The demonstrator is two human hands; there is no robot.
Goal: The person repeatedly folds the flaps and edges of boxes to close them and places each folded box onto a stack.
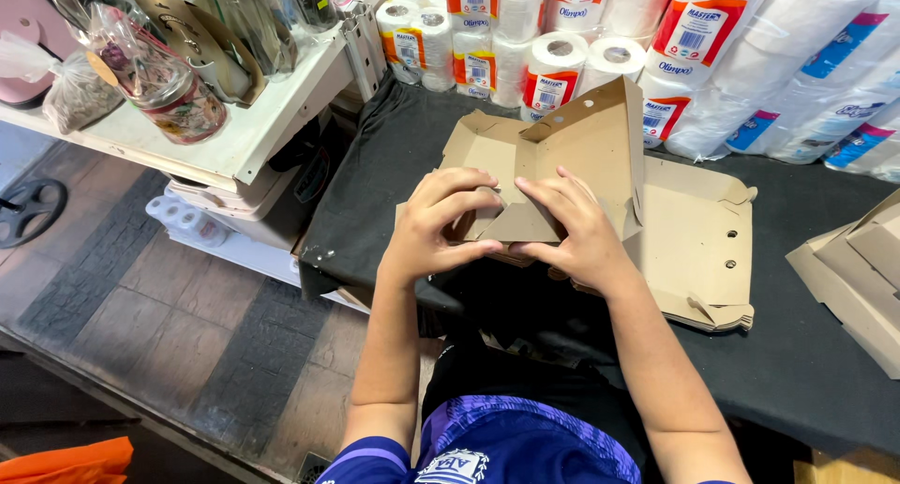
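Now | my left hand (439,223) pinches box (553,170) flap | right hand (574,226) fingers pressed flat on it | stack (698,259) beyond fingertips

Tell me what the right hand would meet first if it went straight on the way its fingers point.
The right hand points up and left across the cardboard box. It would probably meet the left hand's fingers first, as they sit almost against its fingertips; depth is unclear.

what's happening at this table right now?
A person is folding a brown cardboard box on a black-covered table. The left hand and right hand both press down a front flap, with one panel standing up behind. A stack of flat box blanks lies beside it, toilet paper rolls behind.
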